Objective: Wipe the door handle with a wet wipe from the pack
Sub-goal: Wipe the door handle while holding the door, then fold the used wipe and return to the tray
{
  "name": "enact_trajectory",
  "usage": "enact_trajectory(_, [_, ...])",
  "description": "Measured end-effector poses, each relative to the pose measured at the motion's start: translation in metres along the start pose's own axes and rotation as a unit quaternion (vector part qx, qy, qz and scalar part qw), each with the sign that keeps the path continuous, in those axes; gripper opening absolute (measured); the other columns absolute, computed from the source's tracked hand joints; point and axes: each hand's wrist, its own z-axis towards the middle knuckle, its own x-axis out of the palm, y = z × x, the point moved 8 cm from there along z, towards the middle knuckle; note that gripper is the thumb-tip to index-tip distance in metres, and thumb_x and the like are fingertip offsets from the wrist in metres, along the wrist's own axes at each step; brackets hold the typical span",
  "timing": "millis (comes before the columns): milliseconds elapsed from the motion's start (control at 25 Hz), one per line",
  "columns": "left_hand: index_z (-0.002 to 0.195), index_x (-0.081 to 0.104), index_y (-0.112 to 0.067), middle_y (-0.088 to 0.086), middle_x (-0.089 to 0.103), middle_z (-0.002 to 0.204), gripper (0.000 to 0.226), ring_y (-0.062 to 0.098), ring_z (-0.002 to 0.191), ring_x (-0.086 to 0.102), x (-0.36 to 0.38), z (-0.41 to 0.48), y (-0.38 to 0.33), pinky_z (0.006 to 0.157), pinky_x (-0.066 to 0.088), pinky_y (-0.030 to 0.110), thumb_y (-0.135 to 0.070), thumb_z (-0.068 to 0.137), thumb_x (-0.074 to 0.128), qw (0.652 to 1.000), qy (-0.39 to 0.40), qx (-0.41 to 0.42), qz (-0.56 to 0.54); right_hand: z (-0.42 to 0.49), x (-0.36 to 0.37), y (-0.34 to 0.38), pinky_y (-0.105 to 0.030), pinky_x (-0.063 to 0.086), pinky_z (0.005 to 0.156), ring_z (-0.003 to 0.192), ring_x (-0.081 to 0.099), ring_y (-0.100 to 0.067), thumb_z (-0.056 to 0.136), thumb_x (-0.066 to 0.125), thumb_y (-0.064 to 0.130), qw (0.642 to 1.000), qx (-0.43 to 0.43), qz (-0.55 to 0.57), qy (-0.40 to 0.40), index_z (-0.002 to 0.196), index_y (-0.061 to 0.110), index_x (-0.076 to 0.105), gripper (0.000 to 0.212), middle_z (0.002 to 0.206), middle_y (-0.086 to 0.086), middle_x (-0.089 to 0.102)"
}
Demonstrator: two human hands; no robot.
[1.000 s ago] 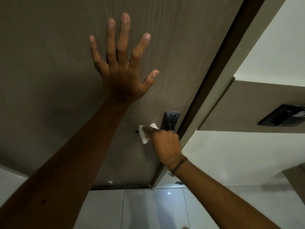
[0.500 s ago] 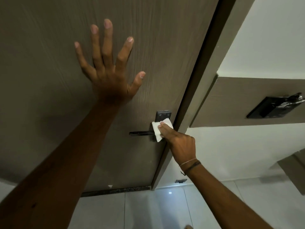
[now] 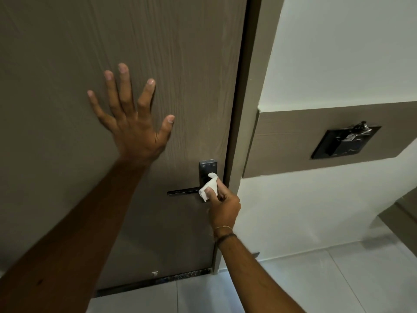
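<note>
Head view: right hand (image 3: 223, 206) presses wet wipe (image 3: 208, 187) on door handle (image 3: 184, 191).

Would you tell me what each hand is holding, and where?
Right hand pinches the bunched white wipe at its lower edge. Left hand holds nothing; it lies flat on the door.

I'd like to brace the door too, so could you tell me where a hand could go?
Bare door lies left of and above the left hand. It is crowded by the handle, where the right hand presses the wipe.
</note>
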Motion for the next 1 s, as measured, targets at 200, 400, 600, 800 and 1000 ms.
enact_trajectory(200, [0.168,0.028,-0.029,0.029,0.033,0.173,0.078,0.046,0.162,0.018,-0.007,0.004,-0.005,0.125,0.017,0.084,-0.066,0.101,0.046,0.998,0.053,-0.011,-0.014,-0.015,0.018,-0.023,-0.016,0.052,0.056,0.080,0.064,-0.019,0.095,0.065,0.013,0.965,0.210,0.152,0.045,0.098,0.015,0.076,0.011,0.099,-0.015,0.074])
enact_trajectory(400, [0.164,0.039,-0.027,0.027,0.032,0.175,0.076,0.047,0.164,0.022,-0.028,0.007,-0.014,0.128,0.011,0.081,-0.066,0.099,0.045,0.992,0.100,-0.050,-0.055,-0.053,0.031,-0.028,-0.014,0.034,0.036,0.041,0.043,-0.004,0.099,0.060,0.028,0.857,0.388,0.280,0.192,0.115,0.010,0.067,0.025,0.085,-0.005,0.060])
enact_trajectory(600, [0.129,0.070,-0.036,-0.010,0.077,0.131,0.038,0.017,0.121,0.072,-0.057,-0.065,-0.082,0.111,0.051,0.042,-0.059,0.104,0.053,0.891,0.291,-0.082,-0.339,-0.063,-0.040,-0.032,-0.014,0.030,0.037,0.043,0.039,-0.003,0.100,0.059,0.016,0.838,0.347,0.263,0.330,0.111,0.008,0.074,0.021,0.072,-0.001,0.060])
enact_trajectory(800, [0.121,0.068,-0.056,-0.043,0.071,0.125,0.040,-0.012,0.126,0.065,-0.044,-0.171,-0.211,0.107,0.058,0.021,-0.022,0.100,0.075,0.543,0.638,-0.192,-0.511,-0.052,-0.147,-0.011,-0.011,0.033,0.038,0.035,0.044,-0.001,0.100,0.058,0.015,0.825,0.288,0.160,0.460,0.094,0.015,0.078,0.022,0.050,0.005,0.059])
enact_trajectory(1000, [0.118,0.078,-0.040,-0.022,0.081,0.115,0.028,-0.003,0.115,0.074,-0.035,-0.202,-0.344,0.090,0.062,0.014,-0.023,0.095,0.082,0.433,0.750,-0.058,-0.496,-0.024,-0.258,-0.023,-0.014,0.027,0.039,0.040,0.047,-0.001,0.101,0.053,0.009,0.836,0.321,0.086,0.438,0.077,0.015,0.074,0.032,0.055,0.002,0.061])
